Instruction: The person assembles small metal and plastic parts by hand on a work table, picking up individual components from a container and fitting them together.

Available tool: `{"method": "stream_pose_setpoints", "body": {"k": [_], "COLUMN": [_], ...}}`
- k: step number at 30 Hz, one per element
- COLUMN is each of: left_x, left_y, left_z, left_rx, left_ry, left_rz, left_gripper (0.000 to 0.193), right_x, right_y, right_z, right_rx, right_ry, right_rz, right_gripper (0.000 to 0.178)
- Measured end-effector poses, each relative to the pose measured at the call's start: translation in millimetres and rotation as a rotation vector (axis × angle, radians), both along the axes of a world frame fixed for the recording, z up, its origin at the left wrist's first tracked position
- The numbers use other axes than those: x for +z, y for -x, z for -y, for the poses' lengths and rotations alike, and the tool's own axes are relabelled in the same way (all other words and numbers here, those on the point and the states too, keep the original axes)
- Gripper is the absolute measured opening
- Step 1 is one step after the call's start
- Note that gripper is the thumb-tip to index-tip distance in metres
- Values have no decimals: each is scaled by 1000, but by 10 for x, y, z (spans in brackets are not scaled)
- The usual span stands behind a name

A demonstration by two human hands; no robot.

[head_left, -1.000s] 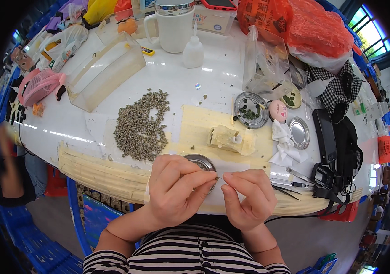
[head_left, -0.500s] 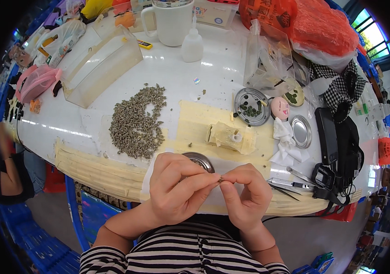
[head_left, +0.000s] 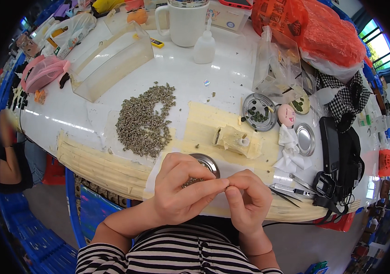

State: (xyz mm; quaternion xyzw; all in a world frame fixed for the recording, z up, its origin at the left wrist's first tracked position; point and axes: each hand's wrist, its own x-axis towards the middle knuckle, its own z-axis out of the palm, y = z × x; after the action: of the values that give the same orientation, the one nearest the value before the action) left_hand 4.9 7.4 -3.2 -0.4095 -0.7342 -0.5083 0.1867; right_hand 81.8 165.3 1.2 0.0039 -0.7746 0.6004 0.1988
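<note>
My left hand (head_left: pixel 181 192) and my right hand (head_left: pixel 249 198) meet in front of my body, fingertips pinched together. Between them is a tiny grey-brown piece, now almost wholly hidden by the fingers. Partly covered by my left hand is a round metal dish (head_left: pixel 216 165) with small pieces in it. A heap of small grey metallic parts (head_left: pixel 142 123) is spread on the table beyond my left hand. A tape-wrapped block (head_left: pixel 233 140) with a short pale peg stands on yellowish tape past my right hand.
Right of the block are a round tin (head_left: pixel 245 116) with dark green bits, a pink rounded object (head_left: pixel 286 114), crumpled tissue (head_left: pixel 290 150) and tweezers (head_left: pixel 286 196). Farther back stand a white mug (head_left: pixel 188 25) and a squeeze bottle (head_left: pixel 204 48). Another person's arm (head_left: pixel 10 155) shows at left.
The table's things have shifted slightly rightward in the picture as the view moved. My hands stay pinched together, and the tiny piece is less visible between the fingertips.
</note>
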Motion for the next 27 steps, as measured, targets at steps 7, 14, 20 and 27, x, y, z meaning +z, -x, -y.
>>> {"method": "stream_pose_setpoints", "body": {"k": [7, 14, 20, 27], "left_x": [16, 0, 29, 15], "left_y": [4, -10, -21, 3], "left_z": [29, 31, 4, 17], "left_rx": [-29, -35, 26, 22], "left_ry": [27, 6, 31, 3], "left_rz": [-1, -5, -2, 11], "left_gripper": [31, 38, 30, 25], "right_x": [48, 5, -1, 5], "right_y": [9, -23, 3, -8], "right_z": [26, -11, 52, 29], "right_rx": [1, 50, -152, -101], "right_ry": [79, 214, -26, -172], "right_rz": [49, 74, -151, -113], "right_gripper": [9, 12, 16, 21]}}
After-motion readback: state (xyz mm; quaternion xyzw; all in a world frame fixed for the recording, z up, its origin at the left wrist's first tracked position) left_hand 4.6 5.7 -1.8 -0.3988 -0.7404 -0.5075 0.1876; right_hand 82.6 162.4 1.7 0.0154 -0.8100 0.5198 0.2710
